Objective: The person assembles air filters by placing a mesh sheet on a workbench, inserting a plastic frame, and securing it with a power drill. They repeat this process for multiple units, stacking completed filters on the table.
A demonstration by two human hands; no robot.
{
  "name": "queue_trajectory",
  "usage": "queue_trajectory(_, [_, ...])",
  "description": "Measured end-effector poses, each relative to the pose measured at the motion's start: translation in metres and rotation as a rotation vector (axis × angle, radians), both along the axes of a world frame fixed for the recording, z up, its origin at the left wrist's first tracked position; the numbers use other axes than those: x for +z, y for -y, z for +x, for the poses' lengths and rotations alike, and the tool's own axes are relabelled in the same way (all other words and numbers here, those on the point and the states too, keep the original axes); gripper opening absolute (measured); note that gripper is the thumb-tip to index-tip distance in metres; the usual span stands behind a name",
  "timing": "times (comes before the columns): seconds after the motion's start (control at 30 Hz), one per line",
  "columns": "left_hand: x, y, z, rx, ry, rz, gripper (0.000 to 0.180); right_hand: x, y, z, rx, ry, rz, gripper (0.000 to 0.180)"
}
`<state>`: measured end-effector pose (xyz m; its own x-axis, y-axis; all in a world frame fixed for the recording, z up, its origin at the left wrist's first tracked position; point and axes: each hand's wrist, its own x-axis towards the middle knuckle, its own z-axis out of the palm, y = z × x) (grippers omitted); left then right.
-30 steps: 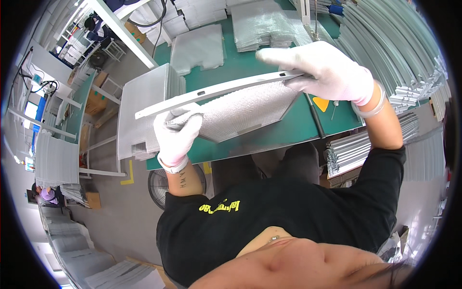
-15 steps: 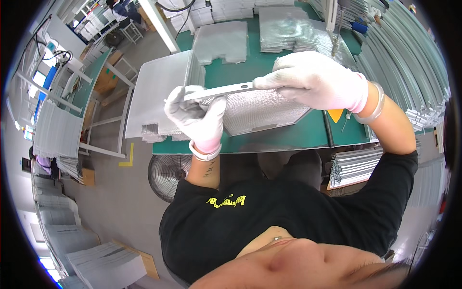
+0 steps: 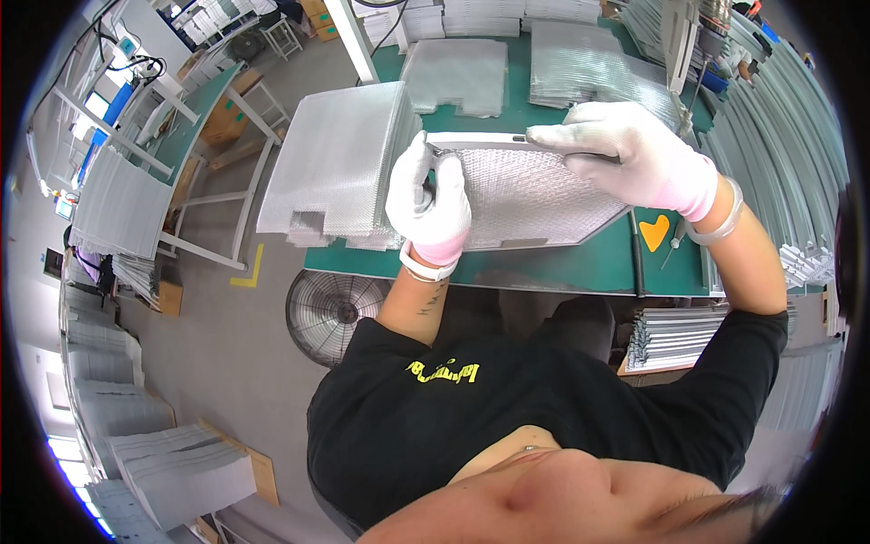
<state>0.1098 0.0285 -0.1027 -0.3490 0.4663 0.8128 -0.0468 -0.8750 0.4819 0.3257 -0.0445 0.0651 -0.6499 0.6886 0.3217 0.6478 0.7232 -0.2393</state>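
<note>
Both my hands wear white gloves. A silvery metal mesh panel (image 3: 517,195) with a pale metal frame strip (image 3: 476,140) along its far edge is between them, tilted over the green bench. My left hand (image 3: 430,195) closes round the panel's left end, thumb and fingers at the strip's end. At the strip's right part, my right hand (image 3: 625,150) grips with its index finger stretched along the strip and the thumb tucked below. A small dark slot or piece shows in the strip near the right fingertips. The panel's near edge lies close to the bench top.
On the green bench (image 3: 381,263), mesh sheets are stacked at the left (image 3: 335,154), and further stacks stand behind. An orange heart-shaped piece (image 3: 653,233), a thin tool (image 3: 672,249) and a dark bar (image 3: 637,254) lie at right. Long metal strips (image 3: 770,154) fill the far right. A floor fan (image 3: 340,313) stands below.
The strip has gone lower and farther from me, showing more of the mesh's face. My left hand has turned more upright, and the right hand has shifted slightly. The whole view has swung somewhat left.
</note>
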Motion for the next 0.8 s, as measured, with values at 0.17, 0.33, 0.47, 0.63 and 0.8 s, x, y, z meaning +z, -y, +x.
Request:
queue_trajectory(0.17, [0.004,-0.001,0.003,-0.056,0.092,-0.030,0.034,-0.001,-0.003,-0.001,-0.001,0.010,0.008,0.047])
queue_trajectory(0.33, [0.009,-0.001,-0.006,-0.278,0.090,-0.071,0.035,-0.004,-0.005,-0.001,0.020,0.009,0.004,0.047])
queue_trajectory(0.47, [0.014,-0.014,-0.010,-0.344,-0.092,0.122,0.039,-0.013,-0.003,0.005,0.003,0.096,0.198,0.047])
queue_trajectory(0.63, [0.003,-0.030,-0.025,-0.309,-0.287,0.235,0.045,-0.023,0.025,0.015,-0.080,0.099,0.804,0.045])
queue_trajectory(0.8, [0.009,-0.048,-0.011,-0.124,-0.215,0.035,0.032,-0.148,0.084,0.091,-0.964,-0.449,0.567,0.034])
